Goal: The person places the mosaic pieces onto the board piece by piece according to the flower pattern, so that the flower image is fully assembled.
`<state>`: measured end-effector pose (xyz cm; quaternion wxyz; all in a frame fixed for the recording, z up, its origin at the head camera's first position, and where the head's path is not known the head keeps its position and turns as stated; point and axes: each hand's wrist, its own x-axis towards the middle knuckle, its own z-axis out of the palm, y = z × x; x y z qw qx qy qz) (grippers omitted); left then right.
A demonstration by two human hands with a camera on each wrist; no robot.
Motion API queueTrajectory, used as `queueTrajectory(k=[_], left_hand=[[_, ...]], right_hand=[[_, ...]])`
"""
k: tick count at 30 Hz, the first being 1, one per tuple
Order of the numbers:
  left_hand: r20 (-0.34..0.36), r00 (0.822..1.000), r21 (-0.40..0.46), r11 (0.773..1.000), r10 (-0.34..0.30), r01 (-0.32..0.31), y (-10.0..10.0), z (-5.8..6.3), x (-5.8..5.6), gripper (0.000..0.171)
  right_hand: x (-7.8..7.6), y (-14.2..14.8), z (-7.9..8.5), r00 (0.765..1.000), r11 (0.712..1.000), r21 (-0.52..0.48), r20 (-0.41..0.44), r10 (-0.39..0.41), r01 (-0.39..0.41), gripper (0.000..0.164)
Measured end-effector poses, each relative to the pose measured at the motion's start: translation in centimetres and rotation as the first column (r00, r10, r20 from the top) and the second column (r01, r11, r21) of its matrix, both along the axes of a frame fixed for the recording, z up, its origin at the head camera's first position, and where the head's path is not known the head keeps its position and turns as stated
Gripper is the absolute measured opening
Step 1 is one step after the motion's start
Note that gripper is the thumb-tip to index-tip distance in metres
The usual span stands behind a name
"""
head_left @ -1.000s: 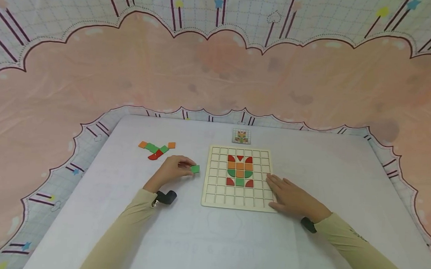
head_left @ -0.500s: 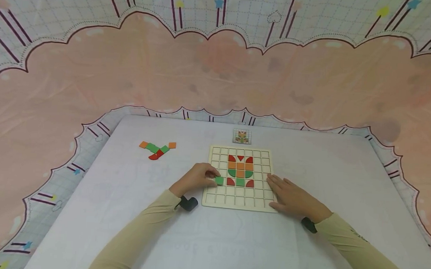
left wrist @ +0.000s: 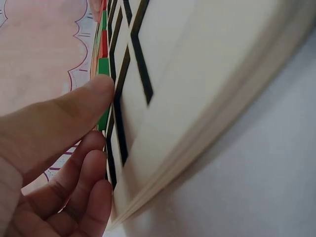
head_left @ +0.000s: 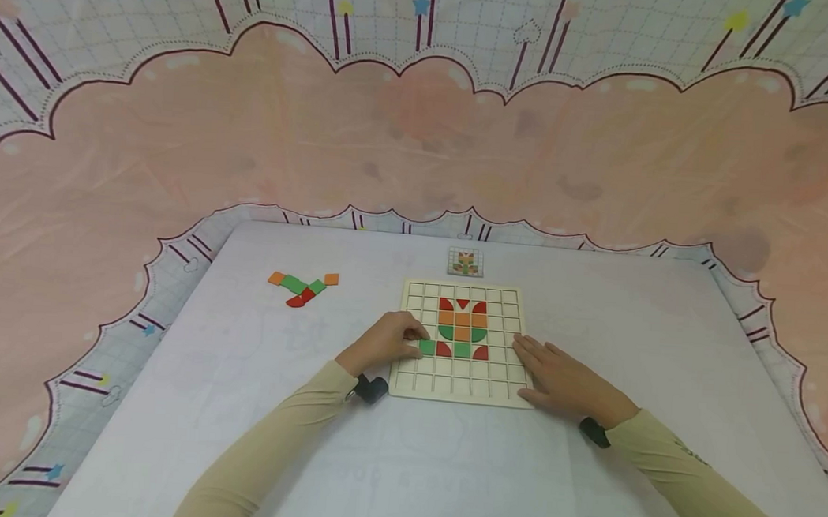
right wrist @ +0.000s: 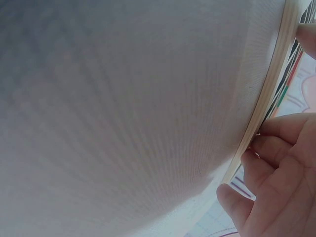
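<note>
Loose orange, green and red flat tiles (head_left: pixel 293 283) lie unplaced. Left hand (head_left: pixel 384 339) pinches a green square tile (head_left: pixel 427 347) at the lowest tiled row; the pale wooden grid board (head_left: pixel 422 384) appears partly filled. Right hand (head_left: pixel 568 383), fingers extended, rests along its edge, gripping nothing.

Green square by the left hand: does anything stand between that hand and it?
Nothing visible does: the left hand pinches the green square directly, over the board, beside a red piece. Whether it's seated is unclear.
</note>
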<state>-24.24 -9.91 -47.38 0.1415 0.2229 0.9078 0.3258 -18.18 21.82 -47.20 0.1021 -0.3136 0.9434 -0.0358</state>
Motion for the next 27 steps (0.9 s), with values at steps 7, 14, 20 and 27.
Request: queueTrajectory(k=[7,14,20,27], left_hand=[[0.000,1.000,-0.007,1.000,-0.001,0.001,0.1,-0.1,-0.3,0.026],[-0.007,1.000,-0.014,1.000,-0.001,0.000,0.3,0.1,-0.4,0.025],[0.031,1.000,0.014,1.000,-0.004,0.003,0.0,0.0,-0.5,0.030],[0.025,1.000,0.077,0.997,0.019,-0.021,-2.3,0.6,-1.1,0.030]], right_hand=[[0.0,0.1,0.0,1.000,1.000,-0.002,-0.004,0.006,-0.006,0.076],[-0.1,0.2,0.0,1.000,1.000,0.001,-0.014,0.011,-0.011,0.076],[0.0,0.2,0.0,1.000,1.000,-0.002,-0.010,0.009,-0.009,0.076],[0.0,0.1,-0.1,1.000,1.000,0.008,-0.004,0.003,-0.003,0.076]])
